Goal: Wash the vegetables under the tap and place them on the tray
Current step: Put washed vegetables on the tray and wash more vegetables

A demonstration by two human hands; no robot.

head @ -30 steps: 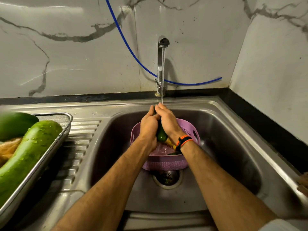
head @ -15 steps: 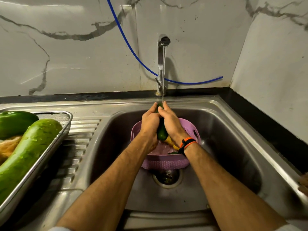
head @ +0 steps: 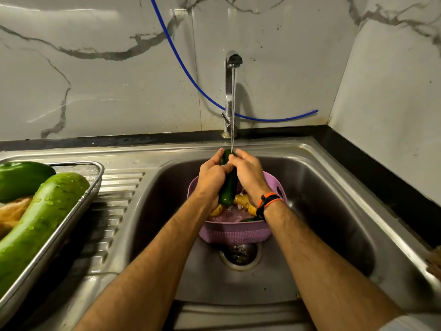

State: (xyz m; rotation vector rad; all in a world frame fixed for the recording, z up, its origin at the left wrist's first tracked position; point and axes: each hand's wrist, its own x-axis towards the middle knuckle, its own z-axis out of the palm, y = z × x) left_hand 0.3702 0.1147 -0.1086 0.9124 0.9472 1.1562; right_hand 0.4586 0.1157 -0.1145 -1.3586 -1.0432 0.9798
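Both hands, left (head: 211, 177) and right (head: 248, 174), grip a half-hidden cucumber (head: 228, 189).

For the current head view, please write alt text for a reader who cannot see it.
Both hands, left hand and right hand, grip a dark green cucumber under the running tap, above a purple basket holding yellowish vegetables in a steel sink. At left, a metal tray holds wet green gourds.
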